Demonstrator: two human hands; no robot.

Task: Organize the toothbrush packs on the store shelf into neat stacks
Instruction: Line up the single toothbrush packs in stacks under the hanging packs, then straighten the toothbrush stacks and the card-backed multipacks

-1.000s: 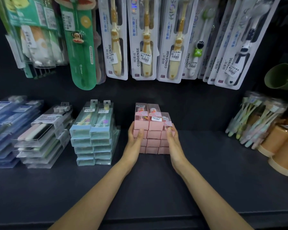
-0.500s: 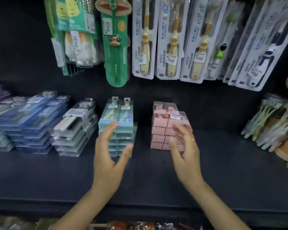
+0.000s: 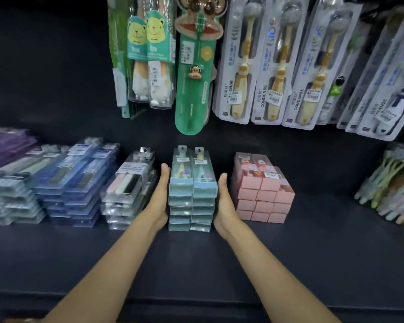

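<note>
A double stack of teal-blue toothbrush packs [image 3: 191, 201] stands mid-shelf. My left hand [image 3: 160, 198] lies flat against its left side with straight fingers. My right hand [image 3: 224, 203] presses flat on its right side the same way. To the right sits a stack of pink packs [image 3: 264, 197], apart from my right hand. A stack of clear packs [image 3: 128, 194] stands just left of my left hand.
Blue packs [image 3: 79, 183] and purple-grey packs [image 3: 9, 178] are piled at the far left on the dark shelf [image 3: 196, 264]. Carded toothbrushes [image 3: 275, 73] hang from the back wall above. Loose bundled toothbrushes [image 3: 387, 183] lean at the right edge.
Both hands left the pink stack, moved left and now press the two sides of the teal-blue stack. The camera view shifted left too.
</note>
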